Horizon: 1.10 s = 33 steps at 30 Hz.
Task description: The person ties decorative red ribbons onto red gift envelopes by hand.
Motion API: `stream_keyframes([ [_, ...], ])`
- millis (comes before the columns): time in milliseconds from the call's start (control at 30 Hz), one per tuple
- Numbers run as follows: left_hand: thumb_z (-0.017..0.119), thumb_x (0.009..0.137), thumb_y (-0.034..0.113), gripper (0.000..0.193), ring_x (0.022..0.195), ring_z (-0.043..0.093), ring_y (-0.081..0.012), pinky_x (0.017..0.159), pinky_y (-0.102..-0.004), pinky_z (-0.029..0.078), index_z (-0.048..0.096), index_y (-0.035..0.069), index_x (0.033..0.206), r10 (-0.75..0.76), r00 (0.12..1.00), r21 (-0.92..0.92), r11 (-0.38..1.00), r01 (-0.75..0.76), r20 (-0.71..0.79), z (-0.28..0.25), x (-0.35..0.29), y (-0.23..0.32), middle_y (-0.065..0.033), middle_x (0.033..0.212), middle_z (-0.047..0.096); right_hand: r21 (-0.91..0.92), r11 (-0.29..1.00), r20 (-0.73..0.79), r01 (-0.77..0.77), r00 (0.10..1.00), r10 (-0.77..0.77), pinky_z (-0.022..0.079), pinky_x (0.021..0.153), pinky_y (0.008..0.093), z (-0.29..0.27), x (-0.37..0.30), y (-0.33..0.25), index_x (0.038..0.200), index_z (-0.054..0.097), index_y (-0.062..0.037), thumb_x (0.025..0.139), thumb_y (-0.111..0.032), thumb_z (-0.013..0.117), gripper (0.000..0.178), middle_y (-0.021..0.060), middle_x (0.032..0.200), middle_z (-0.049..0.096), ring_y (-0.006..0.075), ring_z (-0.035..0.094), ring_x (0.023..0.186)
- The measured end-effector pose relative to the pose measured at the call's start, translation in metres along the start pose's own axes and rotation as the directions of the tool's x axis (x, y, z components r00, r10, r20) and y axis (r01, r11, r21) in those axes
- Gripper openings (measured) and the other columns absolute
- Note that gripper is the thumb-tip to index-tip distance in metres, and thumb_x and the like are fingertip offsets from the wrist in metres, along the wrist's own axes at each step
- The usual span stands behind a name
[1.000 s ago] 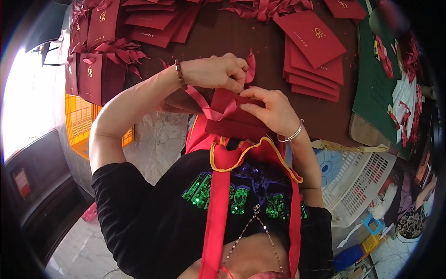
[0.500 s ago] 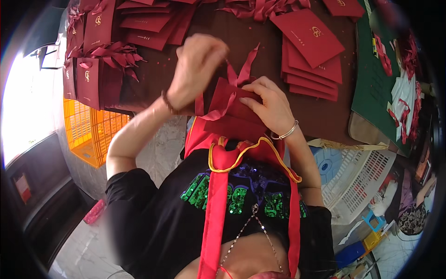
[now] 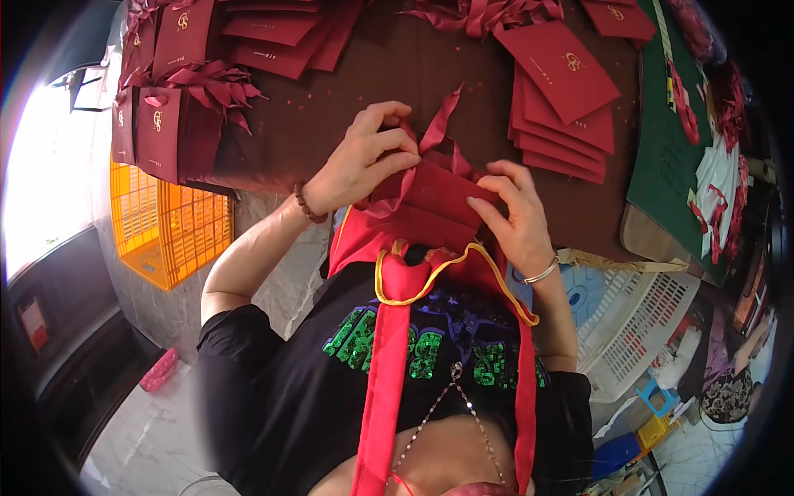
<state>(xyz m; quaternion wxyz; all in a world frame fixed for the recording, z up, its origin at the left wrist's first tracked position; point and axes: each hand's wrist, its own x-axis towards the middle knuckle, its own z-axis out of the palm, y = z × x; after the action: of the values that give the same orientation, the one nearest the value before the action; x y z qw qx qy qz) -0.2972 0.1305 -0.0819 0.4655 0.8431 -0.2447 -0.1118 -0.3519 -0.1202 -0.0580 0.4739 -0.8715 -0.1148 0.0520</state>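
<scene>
A dark red paper gift bag (image 3: 451, 197) is at the table's near edge, just in front of me. My left hand (image 3: 372, 157) pinches the bag's red ribbon (image 3: 441, 120) near its upper left corner, thumb and fingertips together. One ribbon end stands up above the bag, and another hangs down its left side. On the opposite side, my right hand (image 3: 517, 219) grips the bag's right edge between thumb and fingers. The exact spot under the right fingertips is partly hidden.
A stack of flat red bags (image 3: 566, 99) lies to the right on the brown table (image 3: 331, 116). Finished-looking bags with ribbon handles (image 3: 157, 124) stand at the left. Beyond the edge are an orange crate (image 3: 169, 223) and a white basket (image 3: 633, 322). A green board (image 3: 674, 174) lies far right.
My left hand has come down from above the bag and now pinches the ribbon by its top. My right hand has slid right and down along the bag's edge.
</scene>
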Motion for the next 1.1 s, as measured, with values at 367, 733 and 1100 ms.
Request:
stream_keyframes([
  [367, 0.065, 0.071, 0.009, 0.07, 0.1, 0.053, -0.0253, 0.088, -0.0385, 0.036, 0.034, 0.008, 0.133, -0.148, 0.965, 0.287, 0.935, 0.208, -0.216, 0.026, -0.055, 0.028, -0.0143, 0.12, 0.049, 0.418, 0.767, 0.226, -0.487, 0.874, 0.431, 0.035, 0.051, 0.0168, 0.011, -0.01, 0.029, 0.109, 0.052, -0.005, 0.086, -0.014, 0.063, 0.027, -0.0018, 0.071, 0.056, -0.0002, 0.045, 0.059],
  [733, 0.055, 0.066, -0.001, 0.049, 0.112, 0.044, -0.0293, 0.092, -0.0417, 0.033, 0.053, 0.007, 0.115, -0.107, 0.987, 0.35, 0.926, 0.142, -0.118, -0.001, -0.068, 0.015, -0.011, 0.122, 0.05, 0.359, 0.83, 0.156, -0.426, 0.904, 0.397, 0.042, 0.056, 0.0177, 0.017, -0.005, 0.052, 0.113, 0.046, -0.0029, 0.089, -0.009, 0.058, 0.028, 0.0028, 0.081, 0.062, 0.0029, 0.055, 0.066],
  [1100, 0.052, 0.083, -0.004, 0.032, 0.072, 0.056, -0.0146, 0.067, -0.0273, 0.045, 0.047, 0.001, 0.114, -0.357, 0.927, -0.825, 0.555, 0.111, -0.116, -0.053, -0.092, 0.014, -0.0072, 0.082, 0.056, 0.36, 0.86, 0.042, -0.362, 0.927, 0.373, 0.045, 0.062, 0.018, 0.016, 0.001, 0.062, 0.114, 0.045, -0.0018, 0.089, -0.009, 0.058, 0.029, 0.0054, 0.089, 0.063, 0.005, 0.058, 0.071],
])
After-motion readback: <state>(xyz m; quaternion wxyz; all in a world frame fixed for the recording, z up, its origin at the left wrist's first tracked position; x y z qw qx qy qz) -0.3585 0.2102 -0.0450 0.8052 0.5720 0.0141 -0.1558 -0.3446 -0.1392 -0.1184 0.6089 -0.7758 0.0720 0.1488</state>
